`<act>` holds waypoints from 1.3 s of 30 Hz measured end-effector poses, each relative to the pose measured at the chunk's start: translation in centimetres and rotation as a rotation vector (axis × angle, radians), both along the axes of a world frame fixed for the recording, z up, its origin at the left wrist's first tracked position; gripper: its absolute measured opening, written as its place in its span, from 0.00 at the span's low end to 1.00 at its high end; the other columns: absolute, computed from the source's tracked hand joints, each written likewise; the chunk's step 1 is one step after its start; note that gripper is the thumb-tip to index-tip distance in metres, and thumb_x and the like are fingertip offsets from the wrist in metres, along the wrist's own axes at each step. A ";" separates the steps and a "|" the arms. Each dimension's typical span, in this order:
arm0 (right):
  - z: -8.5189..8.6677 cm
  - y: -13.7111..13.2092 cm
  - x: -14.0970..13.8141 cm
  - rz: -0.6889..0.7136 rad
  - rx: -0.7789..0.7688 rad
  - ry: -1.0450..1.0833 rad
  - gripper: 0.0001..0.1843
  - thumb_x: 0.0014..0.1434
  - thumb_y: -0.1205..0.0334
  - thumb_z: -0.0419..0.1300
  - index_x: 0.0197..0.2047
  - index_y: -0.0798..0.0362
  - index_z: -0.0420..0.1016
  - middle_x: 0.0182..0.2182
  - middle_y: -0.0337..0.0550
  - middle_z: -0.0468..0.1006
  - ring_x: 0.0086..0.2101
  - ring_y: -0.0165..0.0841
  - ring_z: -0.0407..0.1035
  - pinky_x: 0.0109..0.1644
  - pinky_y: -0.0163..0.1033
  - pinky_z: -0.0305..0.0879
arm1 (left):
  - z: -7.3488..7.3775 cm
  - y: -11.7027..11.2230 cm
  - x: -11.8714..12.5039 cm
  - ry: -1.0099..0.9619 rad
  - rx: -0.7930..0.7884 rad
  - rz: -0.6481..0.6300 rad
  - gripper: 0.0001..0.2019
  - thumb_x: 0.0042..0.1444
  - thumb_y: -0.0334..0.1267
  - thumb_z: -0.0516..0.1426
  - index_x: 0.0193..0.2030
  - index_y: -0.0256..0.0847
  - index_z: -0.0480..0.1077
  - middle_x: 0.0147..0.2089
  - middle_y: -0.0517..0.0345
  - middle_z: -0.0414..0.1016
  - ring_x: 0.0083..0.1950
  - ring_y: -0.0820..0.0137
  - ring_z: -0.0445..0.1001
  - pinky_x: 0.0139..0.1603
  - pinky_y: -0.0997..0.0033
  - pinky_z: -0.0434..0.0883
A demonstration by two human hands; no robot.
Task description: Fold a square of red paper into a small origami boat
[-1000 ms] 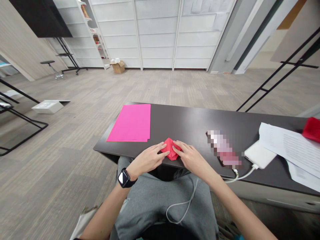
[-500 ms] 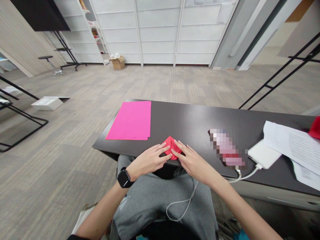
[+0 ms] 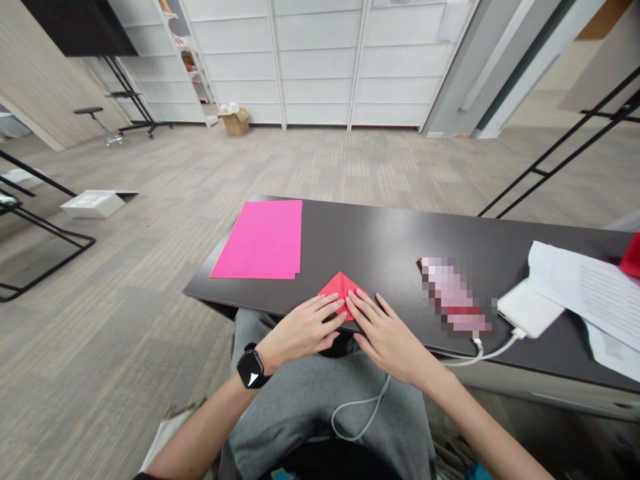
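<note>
A folded piece of red paper (image 3: 341, 283) lies at the front edge of the dark table, its pointed corner facing away from me and a crease down its middle. My left hand (image 3: 305, 330) rests over its left side, fingers stretched out and lying flat. Over the right side lies my right hand (image 3: 385, 333), its fingers extended and a little apart, fingertips on the paper near the middle crease. The lower part of the paper is partly covered by my fingers. A black watch (image 3: 252, 366) is on my left wrist.
On the dark table (image 3: 360, 233), pink paper sheets (image 3: 263, 240) lie at the left. To the right are a blurred-out phone-like object (image 3: 453, 293), a white power bank (image 3: 531, 308) with a white cable (image 3: 493, 355), and printed papers (image 3: 587, 287).
My fingers have flattened and spread along the red paper's two sides, and my thumbs have come down off it. More of its pointed far corner shows, lying flatter.
</note>
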State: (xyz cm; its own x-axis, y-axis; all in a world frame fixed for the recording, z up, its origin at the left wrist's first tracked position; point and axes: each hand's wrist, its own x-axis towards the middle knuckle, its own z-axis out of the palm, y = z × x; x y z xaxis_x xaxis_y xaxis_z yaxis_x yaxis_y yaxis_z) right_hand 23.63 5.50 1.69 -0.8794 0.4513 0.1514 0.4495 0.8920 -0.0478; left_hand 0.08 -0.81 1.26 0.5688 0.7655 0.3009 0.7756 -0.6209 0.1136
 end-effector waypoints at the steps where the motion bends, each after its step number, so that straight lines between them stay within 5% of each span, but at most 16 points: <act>1: -0.1 -0.2 -0.1 -0.009 0.012 0.002 0.33 0.69 0.61 0.50 0.74 0.57 0.50 0.71 0.54 0.57 0.70 0.47 0.49 0.70 0.62 0.51 | 0.0 -0.1 0.1 -0.008 0.005 0.006 0.21 0.63 0.36 0.57 0.62 0.37 0.66 0.68 0.44 0.67 0.71 0.57 0.62 0.71 0.54 0.63; 7: 0.2 -0.2 -0.2 -0.012 0.029 0.022 0.30 0.69 0.63 0.49 0.73 0.57 0.54 0.69 0.53 0.62 0.69 0.46 0.53 0.70 0.60 0.52 | -0.2 -0.2 0.7 -0.021 0.017 0.037 0.20 0.64 0.36 0.56 0.62 0.36 0.66 0.64 0.44 0.70 0.70 0.57 0.64 0.71 0.56 0.62; 17: 0.0 -0.7 0.6 -0.022 0.033 0.019 0.30 0.70 0.65 0.48 0.73 0.52 0.52 0.72 0.49 0.55 0.70 0.45 0.50 0.69 0.63 0.52 | 0.3 -0.5 0.6 -0.030 -0.016 0.022 0.21 0.64 0.37 0.56 0.64 0.39 0.65 0.64 0.48 0.70 0.70 0.57 0.63 0.71 0.55 0.63; 25: 1.5 0.1 -0.7 -0.090 -0.052 0.142 0.14 0.68 0.65 0.54 0.54 0.53 0.74 0.55 0.50 0.77 0.54 0.43 0.70 0.64 0.57 0.60 | -0.4 -0.7 0.4 -0.112 0.037 0.007 0.25 0.64 0.30 0.53 0.68 0.40 0.59 0.67 0.48 0.68 0.72 0.59 0.62 0.70 0.55 0.65; 28: 2.1 0.5 -0.9 -0.077 -0.078 0.173 0.11 0.67 0.63 0.58 0.51 0.52 0.75 0.53 0.50 0.78 0.52 0.43 0.71 0.62 0.56 0.62 | -0.9 -0.8 0.7 -0.278 0.094 0.135 0.25 0.63 0.30 0.53 0.67 0.38 0.58 0.67 0.45 0.67 0.72 0.58 0.62 0.69 0.52 0.66; 32: 2.6 0.9 -0.8 -0.085 -0.113 0.192 0.10 0.66 0.59 0.60 0.48 0.52 0.76 0.50 0.49 0.79 0.49 0.43 0.72 0.57 0.53 0.64 | -1.4 -0.6 2.0 -0.449 0.122 0.483 0.22 0.60 0.33 0.57 0.61 0.38 0.63 0.60 0.44 0.72 0.63 0.57 0.71 0.68 0.46 0.67; 36: 2.9 1.1 -0.8 -0.073 -0.066 0.177 0.21 0.62 0.54 0.65 0.56 0.52 0.74 0.51 0.52 0.78 0.49 0.45 0.72 0.56 0.53 0.64 | -1.1 -0.2 2.7 -0.484 0.030 0.507 0.20 0.60 0.32 0.59 0.59 0.42 0.65 0.55 0.51 0.76 0.58 0.60 0.74 0.71 0.43 0.60; 39: 2.8 1.2 -0.8 -0.052 -0.036 0.185 0.19 0.65 0.55 0.62 0.57 0.52 0.73 0.50 0.51 0.80 0.48 0.44 0.73 0.54 0.51 0.63 | -0.3 -0.1 2.7 -0.634 -0.028 0.516 0.18 0.59 0.32 0.60 0.57 0.43 0.66 0.53 0.53 0.76 0.56 0.61 0.75 0.68 0.45 0.65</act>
State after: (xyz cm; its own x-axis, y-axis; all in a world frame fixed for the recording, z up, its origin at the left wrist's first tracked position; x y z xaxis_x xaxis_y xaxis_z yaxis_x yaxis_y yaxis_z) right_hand 22.80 6.65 4.51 -0.8134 0.5032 0.2917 0.4754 0.8641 -0.1651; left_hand 2.82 -0.87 0.92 -0.1291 0.8964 0.4241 0.7460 -0.1940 0.6371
